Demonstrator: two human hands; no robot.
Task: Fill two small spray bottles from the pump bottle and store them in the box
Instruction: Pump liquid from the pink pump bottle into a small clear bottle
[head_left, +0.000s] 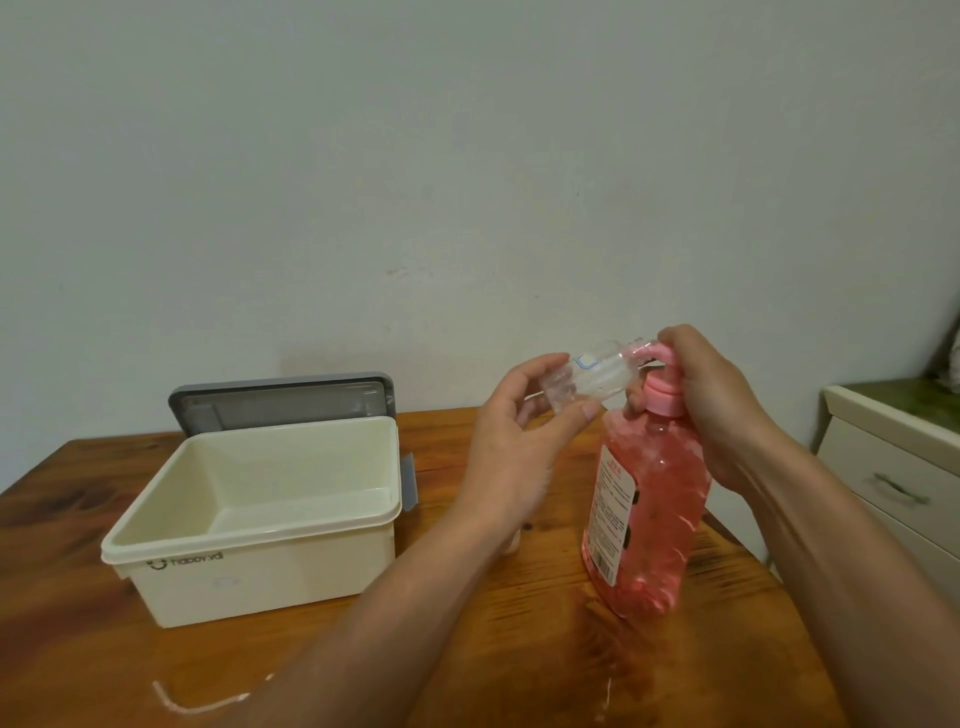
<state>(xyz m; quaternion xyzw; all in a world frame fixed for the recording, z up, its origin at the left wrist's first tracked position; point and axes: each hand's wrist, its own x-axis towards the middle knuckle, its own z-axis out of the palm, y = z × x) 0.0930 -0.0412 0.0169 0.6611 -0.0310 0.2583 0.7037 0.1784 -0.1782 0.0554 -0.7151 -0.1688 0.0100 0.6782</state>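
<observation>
Head view: spray bottle held to the spout of the pump bottle.
Your left hand pinches it sideways to catch liquid; your right hand curls over the pump head, 3 o'clock on the tabletop; the open box waits at 9 o'clock.

You are in a home, in a plain lived-in room. Before you is a varnished wooden table with knots and worn grain, set against a bare, scuffed painted wall at twelve o'clock. At three o'clock stands a cream drawer cabinet with a green marbled top (household furniture, not lab fittings). At ten o'clock a cream plastic storage box rests on the table.
</observation>
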